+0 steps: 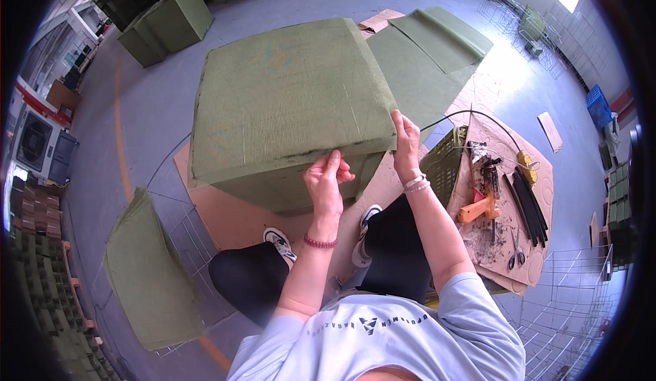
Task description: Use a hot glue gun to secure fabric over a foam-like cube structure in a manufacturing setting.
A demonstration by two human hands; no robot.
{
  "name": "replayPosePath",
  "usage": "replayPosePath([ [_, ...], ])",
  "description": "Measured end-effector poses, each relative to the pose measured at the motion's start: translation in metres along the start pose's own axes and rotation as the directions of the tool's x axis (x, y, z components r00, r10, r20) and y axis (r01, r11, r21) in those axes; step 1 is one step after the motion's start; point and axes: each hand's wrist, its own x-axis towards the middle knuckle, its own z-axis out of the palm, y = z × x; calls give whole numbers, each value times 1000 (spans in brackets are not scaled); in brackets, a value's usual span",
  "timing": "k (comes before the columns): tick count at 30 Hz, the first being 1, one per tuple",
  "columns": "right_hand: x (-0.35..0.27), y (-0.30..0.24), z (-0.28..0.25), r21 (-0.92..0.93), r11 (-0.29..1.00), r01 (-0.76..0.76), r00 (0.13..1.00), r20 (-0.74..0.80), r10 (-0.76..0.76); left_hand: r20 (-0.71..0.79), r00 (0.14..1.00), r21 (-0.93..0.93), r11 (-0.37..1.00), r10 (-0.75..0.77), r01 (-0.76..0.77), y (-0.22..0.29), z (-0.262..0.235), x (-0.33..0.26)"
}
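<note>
A large box covered in green fabric point(287, 94) stands in front of my knees, its broad top facing up. Along its near edge, a dark smear marks the fabric. My left hand point(326, 184) pinches that edge between thumb and forefinger, the other fingers curled. At the near right corner, my right hand point(406, 142) grips the fabric edge, thumb on the near side; some of its fingertips are hidden. An orange glue gun point(480, 210) lies to my right, on dark-stained cardboard point(492, 244), beside several black glue sticks point(525, 207) and scissors point(516, 256).
A green plastic crate point(445, 169) stands right of my right hand, near a black cable and yellow power strip point(526, 166). Green fabric sheets point(430, 60) lie beyond the box. At left, a fabric panel point(147, 278) rests by a wire frame point(184, 224). More wire frames point(560, 306) lie lower right.
</note>
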Motion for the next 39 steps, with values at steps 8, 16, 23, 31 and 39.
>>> replayPosePath([
  [8, 5, 10, -8, -110, 993, 47, 999, 7, -47, 80, 993, -23, 996, -81, 83, -4, -4, -17],
  [16, 1, 5, -6, -38, 999, 9, 1000, 2, -9, 107, 989, -44, 993, -103, 109, -16, 10, -4],
  [23, 4, 9, -9, -44, 999, -8, 1000, 9, 8, 121, 988, -36, 995, -90, 95, -21, 11, -2],
  [31, 1, 8, -1, -11, 1000, -8, 1000, 17, 8, 249, 958, -97, 981, -140, 168, -20, 20, -10],
  [39, 5, -2, -8, -28, 998, 47, 999, 17, -47, 73, 996, 119, 992, -45, 36, -31, 45, 4],
])
